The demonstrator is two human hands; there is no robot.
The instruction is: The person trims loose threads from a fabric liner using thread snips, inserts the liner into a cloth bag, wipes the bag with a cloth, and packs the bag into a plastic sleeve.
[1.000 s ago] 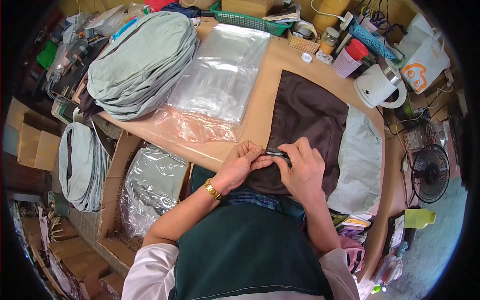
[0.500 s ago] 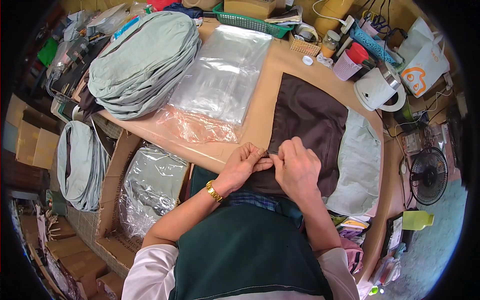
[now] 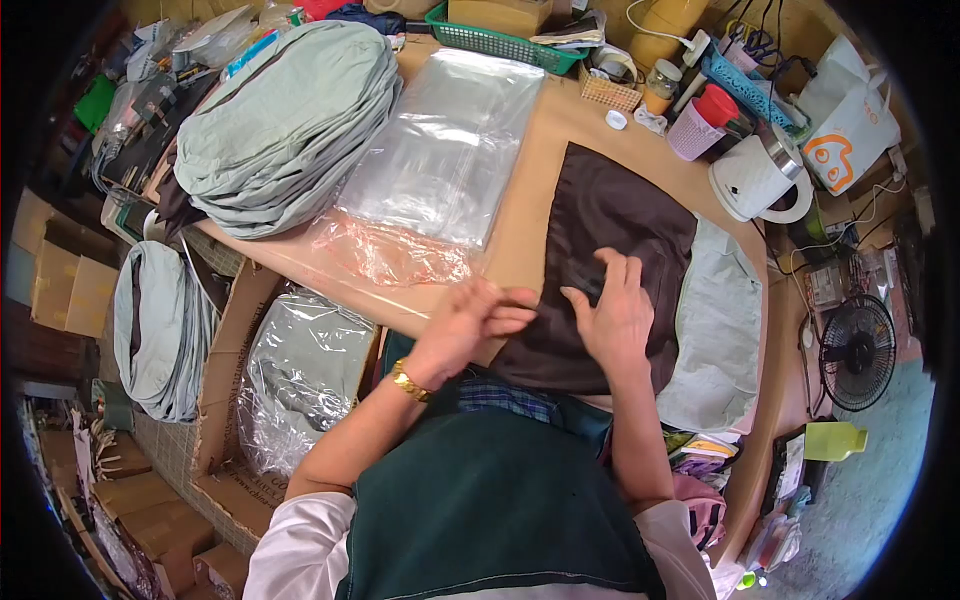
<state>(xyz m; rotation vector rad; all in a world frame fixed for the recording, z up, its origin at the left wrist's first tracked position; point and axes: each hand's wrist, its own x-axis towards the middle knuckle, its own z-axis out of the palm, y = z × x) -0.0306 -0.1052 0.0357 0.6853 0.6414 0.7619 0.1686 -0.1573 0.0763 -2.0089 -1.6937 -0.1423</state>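
Dark brown fabric (image 3: 620,220) lies flat on the tan table (image 3: 585,118), with pale grey-green fabric (image 3: 718,325) along its right side. My left hand (image 3: 470,322), with a gold watch on the wrist, is at the brown fabric's left edge, fingers apart and slightly blurred. Over the middle of the brown fabric is my right hand (image 3: 617,310), thumb and fingers spread, with a small dark thing near its fingertips that I cannot make out. Neither hand visibly holds anything.
A stack of grey-green fabric (image 3: 285,130) and clear plastic bags (image 3: 440,150) lie on the table's left part. A carton (image 3: 225,385) stands below at the left. Farther right are a white kettle (image 3: 750,175), a pink cup (image 3: 690,133) and a black fan (image 3: 857,350).
The hands were pinching together at the fabric's left edge and have moved apart. My right hand has shifted right and opened; my left has moved slightly left, its fingers loosened.
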